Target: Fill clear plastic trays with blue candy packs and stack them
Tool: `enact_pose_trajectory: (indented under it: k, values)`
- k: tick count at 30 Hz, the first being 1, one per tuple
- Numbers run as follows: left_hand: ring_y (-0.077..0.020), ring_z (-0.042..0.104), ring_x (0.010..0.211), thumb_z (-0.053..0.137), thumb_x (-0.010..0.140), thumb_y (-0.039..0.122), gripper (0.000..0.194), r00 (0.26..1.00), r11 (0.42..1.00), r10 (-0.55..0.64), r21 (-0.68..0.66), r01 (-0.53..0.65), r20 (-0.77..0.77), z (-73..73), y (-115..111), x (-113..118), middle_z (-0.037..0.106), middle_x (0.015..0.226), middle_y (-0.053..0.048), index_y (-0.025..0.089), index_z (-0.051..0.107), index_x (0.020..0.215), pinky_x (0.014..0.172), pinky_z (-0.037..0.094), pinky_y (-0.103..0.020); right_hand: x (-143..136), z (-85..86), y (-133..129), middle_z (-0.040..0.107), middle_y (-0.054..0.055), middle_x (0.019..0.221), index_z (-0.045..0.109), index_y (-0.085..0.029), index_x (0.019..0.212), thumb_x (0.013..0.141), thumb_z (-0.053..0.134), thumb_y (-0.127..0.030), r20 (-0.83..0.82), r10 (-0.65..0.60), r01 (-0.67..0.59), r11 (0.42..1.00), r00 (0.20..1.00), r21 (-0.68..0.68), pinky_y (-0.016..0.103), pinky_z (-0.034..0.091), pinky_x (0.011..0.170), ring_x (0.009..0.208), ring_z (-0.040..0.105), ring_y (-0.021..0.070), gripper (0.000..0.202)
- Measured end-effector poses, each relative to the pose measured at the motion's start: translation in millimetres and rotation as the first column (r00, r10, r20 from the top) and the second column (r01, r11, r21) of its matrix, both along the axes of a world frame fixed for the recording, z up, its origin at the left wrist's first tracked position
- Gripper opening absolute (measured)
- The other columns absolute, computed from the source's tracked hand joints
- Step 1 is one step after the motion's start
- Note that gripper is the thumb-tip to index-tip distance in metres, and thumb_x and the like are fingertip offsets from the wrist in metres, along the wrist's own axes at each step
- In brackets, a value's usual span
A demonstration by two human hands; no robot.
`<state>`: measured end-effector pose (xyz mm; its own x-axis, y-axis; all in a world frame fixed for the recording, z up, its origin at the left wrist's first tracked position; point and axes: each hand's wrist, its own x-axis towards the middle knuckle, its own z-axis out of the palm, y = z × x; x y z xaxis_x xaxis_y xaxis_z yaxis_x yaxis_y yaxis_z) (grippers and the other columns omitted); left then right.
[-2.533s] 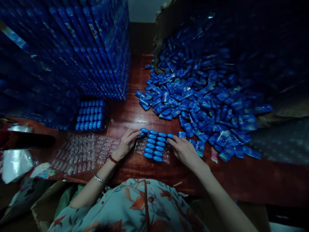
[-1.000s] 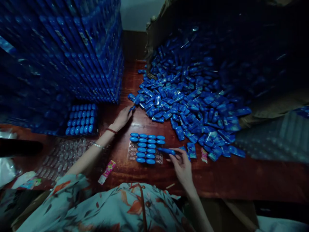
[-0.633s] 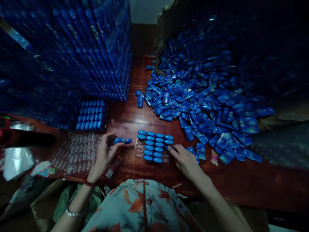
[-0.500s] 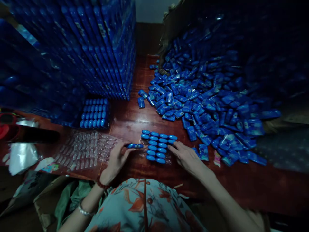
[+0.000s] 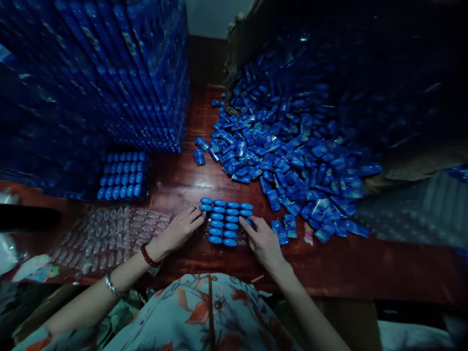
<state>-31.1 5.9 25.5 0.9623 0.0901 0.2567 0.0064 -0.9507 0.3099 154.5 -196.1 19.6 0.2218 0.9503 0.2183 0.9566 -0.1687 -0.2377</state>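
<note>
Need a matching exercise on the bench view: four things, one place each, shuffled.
Things
1. Left hand
2. Right hand
3. Empty clear trays
4. Pink packet

Places
A. On the table, left of the blue rows and the hand there
B. At the left side of the blue rows
C. Right of both hands, near loose blue packets
D. At the right side of the blue rows

Pairs: 1-B, 2-D, 3-A, 4-C
</note>
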Motion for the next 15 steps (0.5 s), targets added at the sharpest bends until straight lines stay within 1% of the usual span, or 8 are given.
enact_pose_trajectory:
  k: [2,4,6,9,11,12,14,15]
  values:
    - [-0.0195,0.053,0.084,0.033,0.093,0.015,0.025,0.996,0.996,-0.073,0.055,0.076,-0.046,4.7,2,7,0.059,0.09,-0.01,0.015,0.057,0.099,0.072,0.049,-0.033,-7,-6.0,-1,0.058,0.013,0.108,0.054,-0.02,0.125,0.083,0.04,-0.002,-0.024,-0.033,0.034,0.999,0.999,0.033,0.029,0.052,0.073,0.094,0.055,0.0195,0.048]
    - [-0.0197,0.053,0.085,0.033,0.093,0.015,0.024,0.99,0.989,-0.112,0.084,0.118,-0.08,7.1,4,14,0.058,0.09,-0.009,0.015,0.058,0.094,0.074,0.049,-0.033,-14,-10.5,0,0.057,0.011,0.108,0.052,-0.023,0.127,0.083,0.039,-0.003,-0.057,-0.07,0.072,0.997,0.996,0.041,0.029,0.052,0.073,0.095,0.055,0.0191,0.051]
    - [-0.0197,0.053,0.088,0.033,0.093,0.015,0.025,0.991,0.991,-0.104,0.082,0.11,-0.079,7.1,6,15,0.058,0.094,-0.009,0.015,0.057,0.099,0.075,0.049,-0.033,-20,-12.9,1,0.056,0.01,0.109,0.05,-0.026,0.129,0.084,0.04,-0.005,-0.085,-0.115,0.119,0.992,0.99,0.044,0.03,0.053,0.073,0.094,0.056,0.019,0.051]
    - [-0.0182,0.054,0.088,0.034,0.093,0.015,0.029,0.998,0.993,-0.07,0.094,0.069,0.007,5.0,9,7,0.058,0.102,-0.01,0.018,0.053,0.114,0.074,0.049,-0.031,-23,-12.6,-6,0.052,0.01,0.114,0.046,-0.028,0.131,0.088,0.044,-0.017,-0.12,-0.195,0.208,0.972,0.973,0.107,0.03,0.053,0.075,0.097,0.057,0.0192,0.045]
    - [-0.0179,0.055,0.089,0.04,0.092,0.017,0.029,0.995,0.997,-0.013,0.083,0.004,0.101,4.0,13,1,0.058,0.106,-0.01,0.02,0.052,0.118,0.074,0.049,-0.03,-17,-12.1,-21,0.05,0.01,0.116,0.043,-0.029,0.132,0.09,0.045,-0.024,-0.126,-0.3,0.319,0.933,0.946,0.168,0.03,0.053,0.078,0.099,0.057,0.0198,0.043]
    - [-0.0179,0.054,0.09,0.043,0.091,0.018,0.03,0.988,0.998,0.041,0.047,-0.048,0.146,3.8,17,1,0.057,0.107,-0.01,0.021,0.052,0.119,0.075,0.048,-0.031,-11,-12.8,-31,0.051,0.01,0.114,0.043,-0.029,0.132,0.09,0.044,-0.027,-0.117,-0.382,0.397,0.9,0.917,0.18,0.031,0.052,0.077,0.097,0.058,0.0201,0.042]
    - [-0.0178,0.054,0.095,0.046,0.09,0.019,0.027,0.954,0.978,0.203,-0.087,-0.188,0.22,4.3,31,8,0.056,0.106,-0.009,0.021,0.054,0.116,0.08,0.048,-0.031,2,-16.4,-51,0.054,0.011,0.107,0.045,-0.026,0.13,0.091,0.041,-0.032,-0.045,-0.492,0.494,0.86,0.869,0.13,0.035,0.052,0.075,0.091,0.059,0.0229,0.039]
    - [-0.0177,0.053,0.097,0.045,0.09,0.02,0.025,0.927,0.952,0.292,-0.161,-0.259,0.236,4.8,41,17,0.056,0.106,-0.009,0.02,0.055,0.114,0.084,0.047,-0.031,9,-19.1,-59,0.054,0.014,0.105,0.047,-0.022,0.128,0.091,0.04,-0.038,0.008,-0.517,0.514,0.853,0.856,0.086,0.038,0.052,0.072,0.09,0.059,0.0255,0.041]
